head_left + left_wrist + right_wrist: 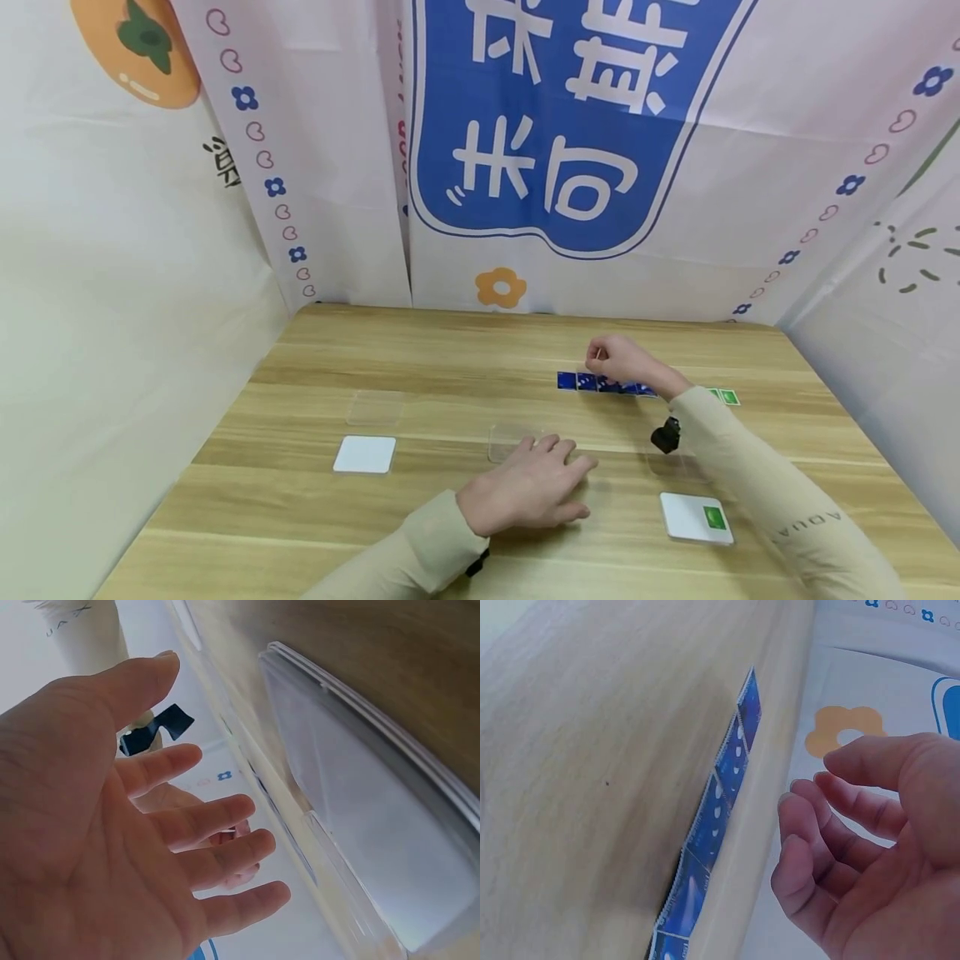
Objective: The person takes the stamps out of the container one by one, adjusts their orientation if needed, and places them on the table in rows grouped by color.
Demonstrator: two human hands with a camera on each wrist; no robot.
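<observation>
My right hand (pixel 618 358) is over a row of small blue stamps (pixel 587 382) on the table. In the right wrist view, the fingers curl loosely beside the blue stamps (pixel 701 817), with a gap between thumb and forefinger and nothing visible between them. My left hand (pixel 528 487) is spread palm down, partly covering a clear flat plate (pixel 504 442). Its fingers (pixel 225 862) hold nothing in the left wrist view. A white slab with clear edges (pixel 367 802) is close by there. Part of the stamp row is hidden behind the right hand and forearm.
Small green stamps (pixel 730 397) lie right of the row. At front right, a white slab (pixel 684 517) bears a green stamp (pixel 715 517). Another white slab (pixel 365 454) and a clear plate (pixel 377 408) are at left. Printed cloth (pixel 337 208) walls the table.
</observation>
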